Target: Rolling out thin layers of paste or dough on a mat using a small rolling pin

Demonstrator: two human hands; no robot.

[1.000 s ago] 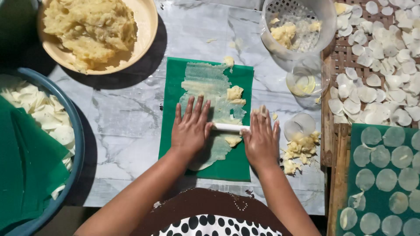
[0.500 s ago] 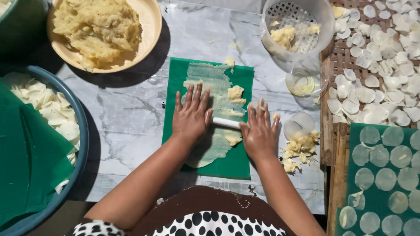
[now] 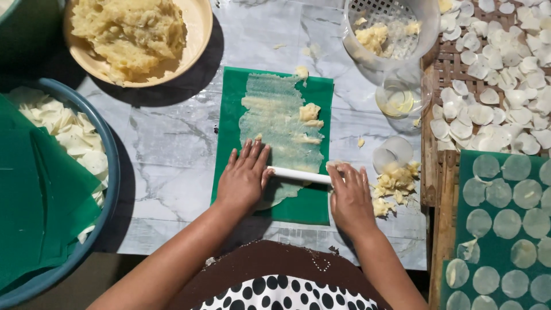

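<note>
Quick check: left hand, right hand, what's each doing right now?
Left hand: open, flat, palm pressing on the white rolling pin.
Right hand: open, flat, pressing on the pin's other end.

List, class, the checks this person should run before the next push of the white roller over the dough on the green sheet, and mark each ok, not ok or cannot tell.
1. Left hand flat on white roller: ok.
2. Right hand on the roller's other end: ok.
3. Dough sheet within green sheet: ok.
4. Dough evenly thin: not ok, lumps at its right edge.
5. Sheet lies flat on marble table: ok.
6. Roller clean of dough: cannot tell.
</note>
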